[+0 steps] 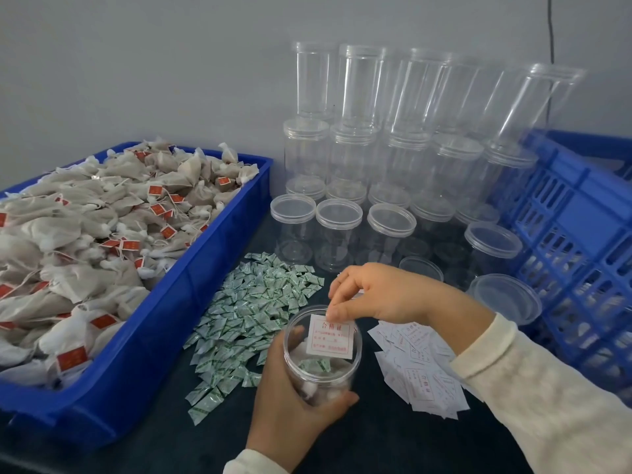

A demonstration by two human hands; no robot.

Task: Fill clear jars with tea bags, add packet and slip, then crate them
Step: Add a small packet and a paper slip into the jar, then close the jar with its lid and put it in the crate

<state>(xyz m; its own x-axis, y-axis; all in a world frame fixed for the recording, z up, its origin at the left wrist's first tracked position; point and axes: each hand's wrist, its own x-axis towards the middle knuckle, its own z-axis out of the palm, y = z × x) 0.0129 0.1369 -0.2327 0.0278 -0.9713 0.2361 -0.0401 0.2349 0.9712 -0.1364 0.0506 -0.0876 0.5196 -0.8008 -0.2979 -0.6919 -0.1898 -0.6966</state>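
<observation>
Far to the left of the grip sits the blue tray (191, 302) heaped with tea bags (85, 241), and nearer, just left of the held jar, the pile of green packets (249, 313) spreads over the dark surface (376, 439). The left hand (294, 398) wraps its grip round the lower wall of the clear jar (323, 350), tilted toward the person, with tea bags and one green packet already inside. If that grip slackens on the smooth plastic, the jar could roll and spill onto the packets. Directly above the jar's mouth, the right hand (379, 295) pinches the top edge of the white slip (330, 336), whose lower part hangs inside the rim. Released too early or at a slant, the slip may catch on the rim and flutter out, or fold against the wall with its print hidden. Right of the grip lies the loose heap of slips (420, 367); the sleeve could sweep them. Beyond stand empty lidded jars (342, 234) and the blue crate (574, 234), close enough to be knocked.
</observation>
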